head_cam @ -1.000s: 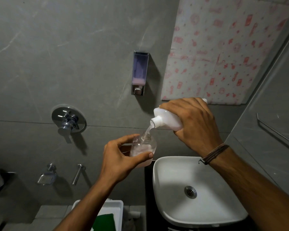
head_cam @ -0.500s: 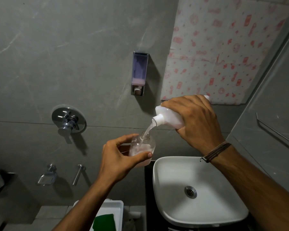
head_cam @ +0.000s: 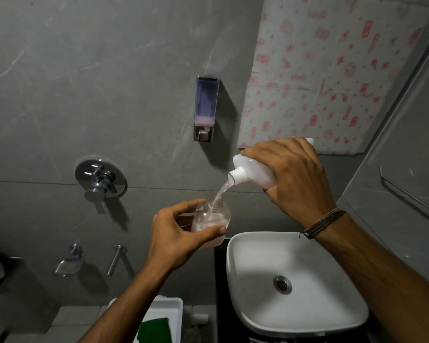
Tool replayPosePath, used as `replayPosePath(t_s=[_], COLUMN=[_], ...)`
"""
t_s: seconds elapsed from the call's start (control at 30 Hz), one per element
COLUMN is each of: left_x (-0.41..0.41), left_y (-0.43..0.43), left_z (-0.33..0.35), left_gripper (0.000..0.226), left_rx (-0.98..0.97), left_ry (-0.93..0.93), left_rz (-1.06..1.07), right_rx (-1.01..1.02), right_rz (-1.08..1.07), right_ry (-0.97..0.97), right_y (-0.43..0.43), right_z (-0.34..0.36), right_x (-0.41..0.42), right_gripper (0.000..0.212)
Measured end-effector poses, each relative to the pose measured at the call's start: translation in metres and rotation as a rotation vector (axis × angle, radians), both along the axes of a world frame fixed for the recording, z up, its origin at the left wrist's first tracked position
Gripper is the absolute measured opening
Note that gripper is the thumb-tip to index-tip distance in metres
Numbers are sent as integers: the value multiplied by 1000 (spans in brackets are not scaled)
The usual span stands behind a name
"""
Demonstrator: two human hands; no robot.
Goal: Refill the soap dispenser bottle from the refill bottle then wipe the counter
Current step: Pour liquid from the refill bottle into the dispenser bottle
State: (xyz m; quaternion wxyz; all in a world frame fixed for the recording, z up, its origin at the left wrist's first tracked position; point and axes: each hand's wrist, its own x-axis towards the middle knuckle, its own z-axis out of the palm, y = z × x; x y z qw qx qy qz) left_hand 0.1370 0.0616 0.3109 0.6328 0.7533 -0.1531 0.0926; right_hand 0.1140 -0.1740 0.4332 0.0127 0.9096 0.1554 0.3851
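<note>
My left hand (head_cam: 176,236) grips a small clear soap dispenser bottle (head_cam: 212,219), upright with its neck open, partly filled with pale pink soap. My right hand (head_cam: 292,177) holds a white refill bottle (head_cam: 248,173) tilted down to the left above it. A pale stream of soap (head_cam: 222,190) runs from the refill bottle's spout into the open neck. Both bottles hang in the air just left of the white basin (head_cam: 258,253). A green cloth (head_cam: 154,330) lies in a white tray (head_cam: 171,308) at the bottom.
A wall soap dispenser (head_cam: 206,108) hangs above the bottles. A chrome mixer valve (head_cam: 100,179), a soap dish (head_cam: 68,264) and a spout (head_cam: 115,258) stick out of the grey wall at left. A glass panel with a rail (head_cam: 406,191) stands at right.
My right hand has lifted the refill bottle slightly higher, lengthening the stream. The soap level in the clear bottle has risen a little. My left hand has stayed put.
</note>
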Motion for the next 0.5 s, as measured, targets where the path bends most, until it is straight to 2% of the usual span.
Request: replayPosePath(t_s=[0.5], left_x=[7], left_y=[-1], left_z=[-1], left_gripper=[66], left_rx=[22], left_ry=[-5], left_rz=[30], right_rx=[-13], right_rz=[-6], right_ry=[10], right_y=[-3], right_z=[2], right_x=[8], right_gripper=[64])
